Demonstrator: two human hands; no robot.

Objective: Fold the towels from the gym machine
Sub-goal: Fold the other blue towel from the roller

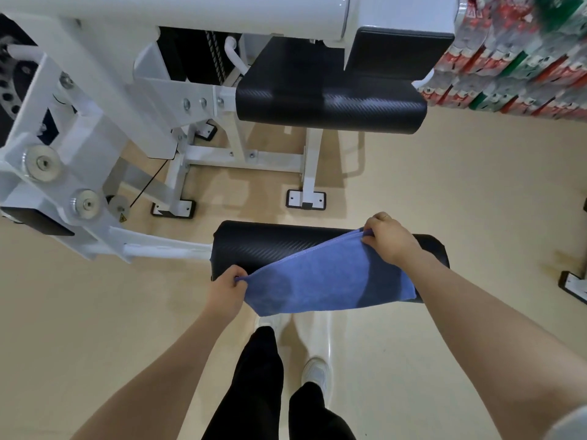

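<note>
A blue towel (320, 277) lies doubled over the black roller pad (263, 246) of the white gym machine (82, 128), its lower edge hanging off the near side. My left hand (227, 289) pinches the towel's near left corner at the pad's left end. My right hand (389, 238) pinches the far right corner on top of the pad. The towel is stretched taut between the two hands.
The machine's black seat (330, 100) and back pad (397, 49) stand beyond the roller. Stacked packs of bottled water (521, 55) fill the upper right. My legs and white shoes (314, 373) stand on the beige floor below the pad. Another machine's foot (571, 285) sits at the right edge.
</note>
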